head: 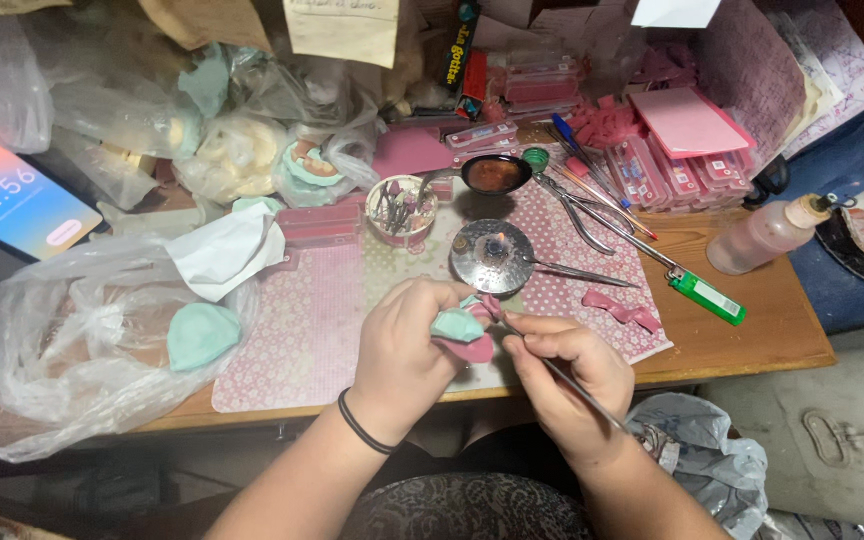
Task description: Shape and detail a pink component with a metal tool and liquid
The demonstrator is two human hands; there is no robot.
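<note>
While I watch, left hand [407, 345] grips pink-teal clay piece [464, 332] — right hand [567, 375] pinches thin metal tool [577, 392]; candle dish [492, 256] at 12 o'clock.

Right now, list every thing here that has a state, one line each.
Left hand: clasped around a pink and mint clay piece.
Right hand: pinching a thin metal tool, tip at the piece.
Small flame: lit, on the round metal burner.
Phone screen: on.
Green lighter: lying flat, unlit.
Pink squeeze bottle: capped, on its side.

Green lighter [707, 296] beside scissors [592, 215]; pink bottle [764, 235] further right
</note>
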